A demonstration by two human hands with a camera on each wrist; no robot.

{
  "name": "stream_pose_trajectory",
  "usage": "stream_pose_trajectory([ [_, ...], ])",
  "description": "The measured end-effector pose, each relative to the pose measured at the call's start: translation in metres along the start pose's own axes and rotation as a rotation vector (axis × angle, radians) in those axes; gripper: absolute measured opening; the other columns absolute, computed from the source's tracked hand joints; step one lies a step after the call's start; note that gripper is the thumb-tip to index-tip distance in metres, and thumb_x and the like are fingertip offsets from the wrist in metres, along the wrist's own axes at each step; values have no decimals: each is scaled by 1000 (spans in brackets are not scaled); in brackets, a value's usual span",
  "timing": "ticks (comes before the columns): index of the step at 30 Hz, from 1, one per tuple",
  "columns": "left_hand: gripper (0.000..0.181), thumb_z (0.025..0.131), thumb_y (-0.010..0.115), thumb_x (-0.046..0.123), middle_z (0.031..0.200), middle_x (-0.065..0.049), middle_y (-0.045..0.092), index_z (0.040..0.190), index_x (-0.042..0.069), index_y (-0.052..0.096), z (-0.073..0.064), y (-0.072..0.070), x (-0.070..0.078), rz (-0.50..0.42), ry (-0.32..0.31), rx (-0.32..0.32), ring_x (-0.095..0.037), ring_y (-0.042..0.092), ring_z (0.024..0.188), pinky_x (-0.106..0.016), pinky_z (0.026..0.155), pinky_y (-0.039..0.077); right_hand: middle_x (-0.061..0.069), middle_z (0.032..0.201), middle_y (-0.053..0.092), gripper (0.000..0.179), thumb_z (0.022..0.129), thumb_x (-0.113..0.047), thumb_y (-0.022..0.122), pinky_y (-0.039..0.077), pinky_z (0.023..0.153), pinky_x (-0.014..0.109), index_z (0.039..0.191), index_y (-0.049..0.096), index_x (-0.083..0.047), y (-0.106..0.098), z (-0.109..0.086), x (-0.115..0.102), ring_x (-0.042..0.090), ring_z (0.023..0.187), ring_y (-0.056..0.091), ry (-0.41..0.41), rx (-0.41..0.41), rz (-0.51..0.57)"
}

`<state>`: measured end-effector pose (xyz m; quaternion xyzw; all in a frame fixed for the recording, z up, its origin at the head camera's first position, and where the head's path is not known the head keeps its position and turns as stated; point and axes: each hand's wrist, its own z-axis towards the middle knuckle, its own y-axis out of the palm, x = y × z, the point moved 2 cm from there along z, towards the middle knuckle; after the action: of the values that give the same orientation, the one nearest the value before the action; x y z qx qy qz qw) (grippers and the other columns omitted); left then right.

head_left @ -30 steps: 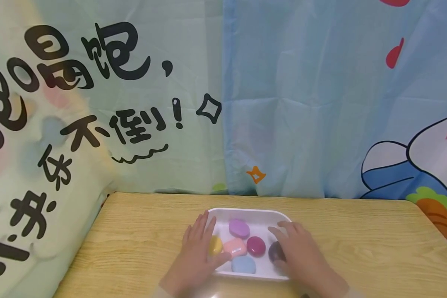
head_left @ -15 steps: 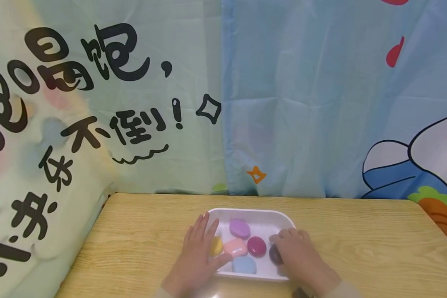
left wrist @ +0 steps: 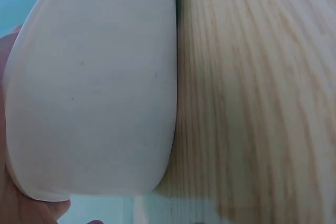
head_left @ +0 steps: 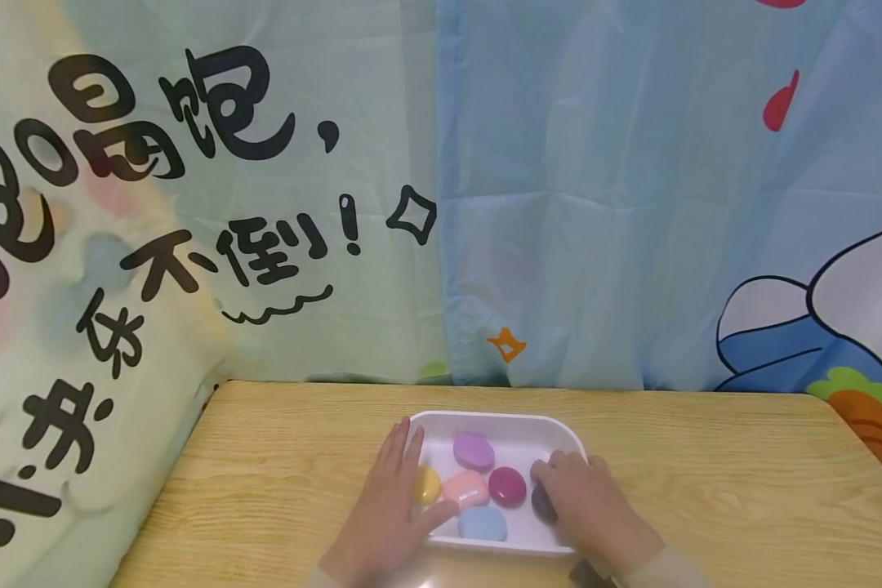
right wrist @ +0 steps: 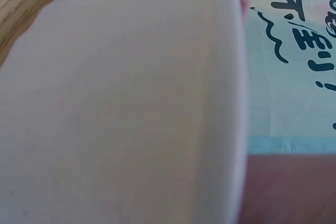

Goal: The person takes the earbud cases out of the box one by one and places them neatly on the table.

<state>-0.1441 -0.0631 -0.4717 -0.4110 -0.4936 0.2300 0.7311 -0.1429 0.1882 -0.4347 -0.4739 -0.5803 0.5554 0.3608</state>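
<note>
A white tray (head_left: 518, 420) on the table holds several smooth pebble-shaped pieces. They include a purple one (head_left: 474, 451), a pink one (head_left: 465, 488), a magenta one (head_left: 507, 487), a light blue one (head_left: 482, 523) and a yellow one (head_left: 427, 485). My left hand (head_left: 388, 502) rests along the tray's left rim, fingers straight and thumb over the near edge. At the tray's right side my right hand (head_left: 591, 502) curls its fingers over a dark grey piece (head_left: 542, 505), covering much of it. Both wrist views are mostly filled by the tray's outer wall (left wrist: 94, 87).
The wooden table (head_left: 279, 474) extends on both sides of the tray. Behind it hangs a printed cloth (head_left: 595, 204), which also covers the left side. Below my right wrist is a small dark object (head_left: 586, 574), partly hidden.
My right hand has lowered and curled its fingers over the dark grey piece, from a looser spread pose. The left hand and the tray stay nearly in place.
</note>
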Motion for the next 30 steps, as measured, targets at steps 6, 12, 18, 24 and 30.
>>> stream_pose_trajectory([
  [6,104,91,59,65,168,-17,8,159,-1,17,0,1,2,42,-28,-13,-32,8,154,-50,117,29,2,82,49,35,71,-11,87,46,85,52,95,62,-14,-2,1,-1,23,82,47,24,-19,0],
  [12,115,85,62,71,168,-15,3,159,-4,15,-1,0,5,40,-64,-40,-30,10,154,-48,115,34,0,84,51,33,74,-19,88,45,86,52,99,65,-16,-3,2,-1,20,82,47,55,-7,4],
  [18,118,83,63,72,168,-16,4,158,-5,13,1,-2,6,70,-65,-44,-27,9,154,-43,117,31,2,87,54,37,78,-26,86,46,90,56,107,68,-12,-6,-1,-1,20,82,49,39,79,1],
  [24,117,84,61,73,168,-17,7,158,-5,15,0,-3,7,77,-53,-28,-29,12,153,-45,115,33,2,90,57,40,76,-25,88,42,94,60,110,70,-12,-8,-3,-2,21,85,53,52,135,30],
  [30,114,85,65,67,167,-18,11,157,-7,17,-1,-3,7,64,-38,-17,-30,13,153,-44,115,34,8,102,64,47,72,-26,90,41,93,60,113,71,-11,-10,-6,-2,28,95,60,73,211,68],
])
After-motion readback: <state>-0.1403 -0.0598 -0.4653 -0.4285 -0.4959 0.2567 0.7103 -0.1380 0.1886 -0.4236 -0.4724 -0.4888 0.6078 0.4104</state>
